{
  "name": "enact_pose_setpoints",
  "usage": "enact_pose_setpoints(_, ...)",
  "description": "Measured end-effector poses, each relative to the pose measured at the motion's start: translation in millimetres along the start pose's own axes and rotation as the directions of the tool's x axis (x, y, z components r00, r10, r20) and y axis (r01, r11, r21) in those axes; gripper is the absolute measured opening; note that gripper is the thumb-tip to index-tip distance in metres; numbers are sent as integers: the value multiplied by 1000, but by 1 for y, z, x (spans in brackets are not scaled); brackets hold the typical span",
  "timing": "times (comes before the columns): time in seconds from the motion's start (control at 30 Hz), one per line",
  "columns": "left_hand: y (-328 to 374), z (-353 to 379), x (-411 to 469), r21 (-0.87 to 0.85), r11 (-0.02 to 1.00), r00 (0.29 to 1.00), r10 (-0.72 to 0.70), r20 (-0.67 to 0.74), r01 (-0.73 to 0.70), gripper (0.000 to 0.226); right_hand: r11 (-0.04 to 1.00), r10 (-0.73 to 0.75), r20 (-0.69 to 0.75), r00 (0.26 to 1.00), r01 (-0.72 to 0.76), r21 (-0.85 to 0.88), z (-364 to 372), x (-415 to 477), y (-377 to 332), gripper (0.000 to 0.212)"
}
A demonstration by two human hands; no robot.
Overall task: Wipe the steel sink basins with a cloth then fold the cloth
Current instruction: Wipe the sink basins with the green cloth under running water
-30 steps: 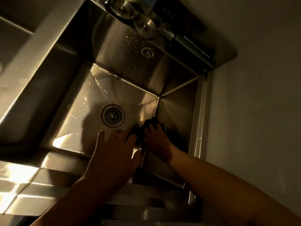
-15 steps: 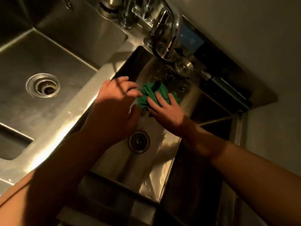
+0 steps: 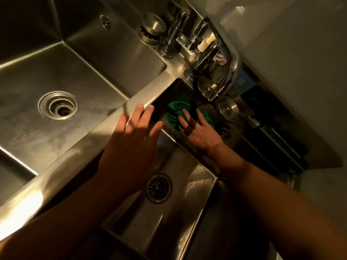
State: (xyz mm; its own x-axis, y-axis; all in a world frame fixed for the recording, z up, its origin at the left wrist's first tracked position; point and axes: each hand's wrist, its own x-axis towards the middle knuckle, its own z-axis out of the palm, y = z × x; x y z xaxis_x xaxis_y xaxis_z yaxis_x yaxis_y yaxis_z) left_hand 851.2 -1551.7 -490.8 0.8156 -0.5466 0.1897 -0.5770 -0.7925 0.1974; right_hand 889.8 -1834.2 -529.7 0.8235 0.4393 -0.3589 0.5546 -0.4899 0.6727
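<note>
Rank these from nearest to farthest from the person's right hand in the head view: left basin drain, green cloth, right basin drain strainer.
1. The green cloth, pressed under the fingers of the right hand.
2. The right basin drain strainer, on that basin's floor, toward the person.
3. The left basin drain, far left, across the divider.

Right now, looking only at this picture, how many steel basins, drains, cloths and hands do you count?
Steel basins: 2
Drains: 2
Green cloth: 1
Hands: 2
Total: 7
</note>
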Motion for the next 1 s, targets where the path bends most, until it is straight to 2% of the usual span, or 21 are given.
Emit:
enact_pose_setpoints(0.03, 0, 2, -1, 20, 1000, 1000, 14, -6, -14, 64, 1000, -23, 12, 1000, 23, -7, 10, 0, -5, 46)
enact_pose_setpoints(0.13, -3, 5, -2, 39, 998, 999, 46, 0, -46, 69, 993, -113, 167, 979, 114, 2, 39, -15, -21, 58)
enact_pose_setpoints(0.2, -4, 4, -1, 25, 999, 999, 41, 7, -41, 71, 992, -120, 162, 979, 113, 50, 48, -34, -23, 60)
enact_pose_setpoints(0.3, -4, 2, 0, 14, 999, 999, 34, 13, -35, 73, 984, -145, 153, 978, 126, 126, 58, -68, -26, 51)
enact_pose_setpoints(0.4, -3, 2, 1, 45, 998, 998, 55, -12, -54, 70, 986, -157, 281, 947, 132, 105, 72, -101, -27, 53)
enact_pose_setpoints(0.5, -1, -2, 6, 60, 996, 998, 62, 8, -62, 67, 991, -106, 380, 919, 65, 121, 71, -139, -25, 58)
enact_pose_setpoints(0.63, 0, -3, 6, 60, 998, 999, 35, 34, -37, 65, 989, 45, 351, 935, -92, 117, 53, -167, -14, 71)
enact_pose_setpoints(0.77, 0, -2, 6, 66, 997, 998, 34, 61, -38, 66, 996, 23, 317, 948, -51, 78, 34, -152, 3, 70)
enact_pose_setpoints(1.0, -3, -2, 7, 75, 996, 991, 42, 126, -52, 69, 984, 84, 113, 990, -101, 145, 3, -83, 11, 69)
